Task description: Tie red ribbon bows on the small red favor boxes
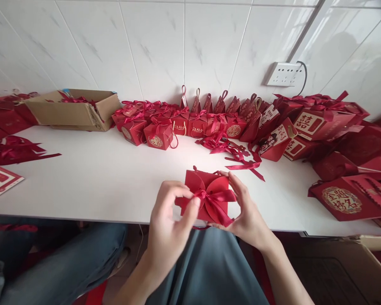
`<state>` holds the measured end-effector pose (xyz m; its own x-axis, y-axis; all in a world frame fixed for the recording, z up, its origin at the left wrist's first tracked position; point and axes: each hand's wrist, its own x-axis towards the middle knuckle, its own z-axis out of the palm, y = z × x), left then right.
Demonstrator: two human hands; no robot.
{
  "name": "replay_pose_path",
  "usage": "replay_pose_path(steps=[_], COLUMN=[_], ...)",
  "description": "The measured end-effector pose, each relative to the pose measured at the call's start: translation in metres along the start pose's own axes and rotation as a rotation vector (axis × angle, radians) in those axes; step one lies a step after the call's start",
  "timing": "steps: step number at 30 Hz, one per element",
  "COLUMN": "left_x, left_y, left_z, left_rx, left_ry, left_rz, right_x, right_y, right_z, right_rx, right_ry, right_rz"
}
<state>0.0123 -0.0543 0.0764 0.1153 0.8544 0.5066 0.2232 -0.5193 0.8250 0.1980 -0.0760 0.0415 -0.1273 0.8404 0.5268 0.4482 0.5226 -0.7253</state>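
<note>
A small red gift box (206, 186) with petal-shaped top flaps sits at the near edge of the white table (98, 178). A red satin ribbon (214, 199) is tied across its top. My left hand (168, 224) pinches the ribbon at the knot with thumb and forefinger. My right hand (246, 212) cups the box's right side, fingers curled round it and touching the ribbon's other end.
A row of finished red boxes (178, 123) with ribbons lines the tiled wall. A brown cardboard carton (73, 110) stands at the back left. Loose ribbons (231, 150) lie behind the box. Flat red boxes (346, 199) pile up at right. A wall socket (284, 74) is above.
</note>
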Motion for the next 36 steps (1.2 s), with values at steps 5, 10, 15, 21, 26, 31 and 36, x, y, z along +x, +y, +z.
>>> replay_pose_path(steps=[5, 10, 15, 21, 26, 31, 36], left_x=[-0.018, -0.022, -0.025, -0.03, -0.034, -0.035, -0.035], left_y=[0.018, 0.025, 0.033, 0.041, 0.045, 0.045, 0.04], left_z=[0.011, 0.019, 0.02, 0.012, 0.006, 0.005, 0.006], left_rx=[0.234, 0.378, 0.424, 0.478, 0.476, 0.511, 0.479], left_ry=[-0.018, 0.03, 0.06, 0.048, -0.019, -0.043, -0.053], left_rz=[0.432, 0.604, 0.62, 0.66, 0.691, 0.683, 0.711], right_x=[-0.006, -0.015, -0.022, -0.027, -0.028, -0.029, -0.028], right_y=[-0.011, -0.012, -0.017, -0.026, -0.029, -0.029, -0.031], right_z=[-0.001, -0.002, -0.006, -0.012, -0.014, -0.014, -0.013], right_rx=[0.0, 0.005, -0.021, -0.121, -0.068, 0.002, 0.042], right_ry=[0.128, 0.204, 0.247, 0.315, 0.34, 0.329, 0.317], right_rz=[-0.112, -0.112, -0.09, -0.073, -0.108, -0.133, -0.145])
